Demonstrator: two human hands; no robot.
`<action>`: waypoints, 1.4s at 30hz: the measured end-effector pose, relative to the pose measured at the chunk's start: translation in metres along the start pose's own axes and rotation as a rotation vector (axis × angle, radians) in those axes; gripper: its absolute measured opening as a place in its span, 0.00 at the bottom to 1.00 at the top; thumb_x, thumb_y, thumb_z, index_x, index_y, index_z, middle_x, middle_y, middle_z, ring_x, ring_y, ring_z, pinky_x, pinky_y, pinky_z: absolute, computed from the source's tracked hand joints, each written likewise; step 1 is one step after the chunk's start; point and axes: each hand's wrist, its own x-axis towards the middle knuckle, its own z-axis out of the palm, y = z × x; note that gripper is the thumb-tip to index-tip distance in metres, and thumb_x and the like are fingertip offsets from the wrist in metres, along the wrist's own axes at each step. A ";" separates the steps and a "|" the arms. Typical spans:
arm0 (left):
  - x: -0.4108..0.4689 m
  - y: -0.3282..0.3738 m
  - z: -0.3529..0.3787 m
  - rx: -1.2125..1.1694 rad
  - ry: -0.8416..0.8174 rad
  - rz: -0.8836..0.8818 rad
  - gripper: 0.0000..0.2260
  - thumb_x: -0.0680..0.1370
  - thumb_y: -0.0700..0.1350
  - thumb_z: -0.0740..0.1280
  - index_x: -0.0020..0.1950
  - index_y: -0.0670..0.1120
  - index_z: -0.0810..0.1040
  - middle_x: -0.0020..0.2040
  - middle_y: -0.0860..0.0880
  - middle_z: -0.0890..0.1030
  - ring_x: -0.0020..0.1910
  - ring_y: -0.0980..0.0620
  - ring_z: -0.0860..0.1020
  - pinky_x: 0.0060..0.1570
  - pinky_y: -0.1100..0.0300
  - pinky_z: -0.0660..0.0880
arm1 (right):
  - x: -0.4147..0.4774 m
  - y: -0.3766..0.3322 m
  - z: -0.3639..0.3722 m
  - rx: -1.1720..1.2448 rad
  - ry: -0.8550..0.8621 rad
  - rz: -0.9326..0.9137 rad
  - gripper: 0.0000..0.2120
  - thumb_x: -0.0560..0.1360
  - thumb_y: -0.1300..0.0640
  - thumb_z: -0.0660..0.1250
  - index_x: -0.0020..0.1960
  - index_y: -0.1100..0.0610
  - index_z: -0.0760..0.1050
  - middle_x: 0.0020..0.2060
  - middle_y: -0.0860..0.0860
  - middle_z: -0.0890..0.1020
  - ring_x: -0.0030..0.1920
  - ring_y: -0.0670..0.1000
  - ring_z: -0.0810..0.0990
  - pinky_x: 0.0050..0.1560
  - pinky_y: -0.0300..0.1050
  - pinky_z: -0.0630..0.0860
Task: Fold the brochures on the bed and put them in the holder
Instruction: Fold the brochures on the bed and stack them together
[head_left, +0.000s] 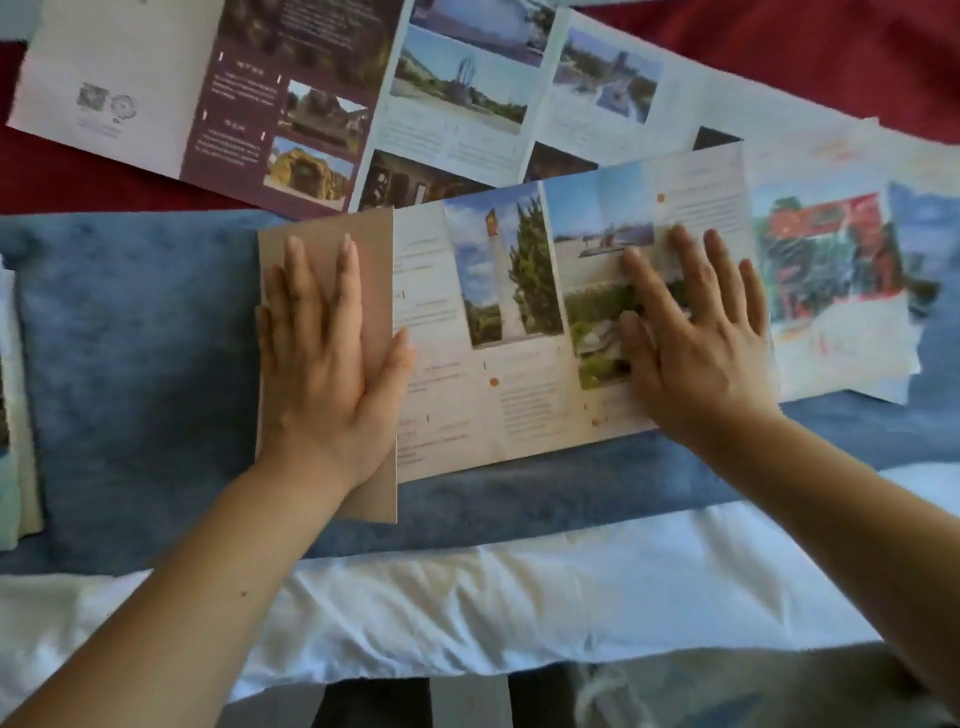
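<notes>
A long photo brochure (498, 322) lies spread on the blue blanket (135, 364). Its left panel, plain tan (371, 249), is folded over onto the page. My left hand (322, 353) presses flat on that tan panel with straight fingers. My right hand (696, 338) lies flat with spread fingers on the brochure's right part. Another open brochure with maroon panels (244, 104) lies farther back on the red cover. A third brochure with a red picture (831, 270) lies to the right, partly under the one I press. No holder can be made out for sure.
A stack of folded paper (15, 395) shows at the left edge. The white sheet (519, 613) runs along the bed's near edge. A red cover (810, 67) fills the far side. Dark floor shows below.
</notes>
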 end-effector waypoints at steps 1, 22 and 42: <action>0.002 0.009 0.005 0.025 0.000 0.005 0.36 0.80 0.66 0.48 0.84 0.53 0.42 0.84 0.41 0.41 0.82 0.39 0.40 0.79 0.43 0.37 | -0.001 0.013 0.000 0.003 0.010 0.023 0.28 0.84 0.39 0.45 0.83 0.44 0.54 0.83 0.56 0.53 0.82 0.60 0.49 0.81 0.60 0.43; 0.018 0.004 0.053 0.439 0.113 0.076 0.41 0.79 0.70 0.49 0.84 0.47 0.45 0.83 0.37 0.45 0.82 0.37 0.45 0.79 0.39 0.43 | -0.020 0.037 0.017 0.023 0.007 0.029 0.30 0.84 0.38 0.45 0.84 0.43 0.45 0.84 0.50 0.45 0.83 0.53 0.42 0.81 0.62 0.45; -0.016 -0.173 -0.027 0.326 0.148 0.003 0.42 0.76 0.72 0.52 0.85 0.51 0.47 0.84 0.41 0.44 0.83 0.39 0.43 0.80 0.39 0.43 | -0.013 -0.079 0.033 -0.012 -0.013 -0.167 0.31 0.85 0.41 0.47 0.84 0.52 0.47 0.84 0.52 0.47 0.83 0.53 0.42 0.81 0.63 0.44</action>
